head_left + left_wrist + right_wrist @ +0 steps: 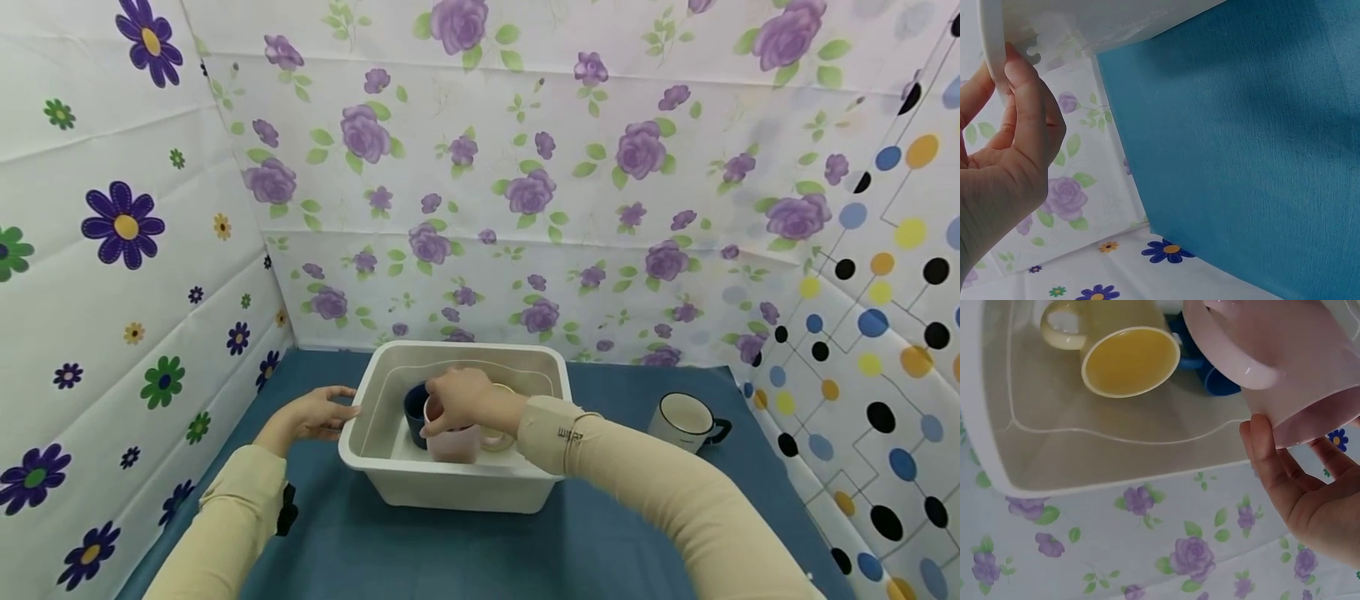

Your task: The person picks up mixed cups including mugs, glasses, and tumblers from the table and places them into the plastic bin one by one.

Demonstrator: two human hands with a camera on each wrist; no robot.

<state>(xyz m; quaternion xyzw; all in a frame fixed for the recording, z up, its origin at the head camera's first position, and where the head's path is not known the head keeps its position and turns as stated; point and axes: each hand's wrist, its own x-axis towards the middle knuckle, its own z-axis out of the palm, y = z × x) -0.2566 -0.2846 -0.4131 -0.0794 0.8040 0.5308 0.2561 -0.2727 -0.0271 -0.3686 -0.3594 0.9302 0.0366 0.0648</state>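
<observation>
A white plastic tub (457, 492) stands on the blue table surface. My left hand (318, 414) pinches its left rim between thumb and fingers, seen closely in the left wrist view. Inside the tub, my right hand (467, 395) holds a pink mug (454, 447) by its rim; its handle (1241, 362) shows in the right wrist view. To the left of the pink mug is a dark blue mug (414, 410), partly hidden. On its other side is a yellow mug (1125, 325), mostly covered by my right hand and wrist in the head view.
A white mug (681, 422) with a black rim and handle stands on the table to the right of the tub, partly behind my right sleeve. Flower-patterned sheets (480, 183) rise behind and at the left; a dotted sheet (873, 400) borders the right.
</observation>
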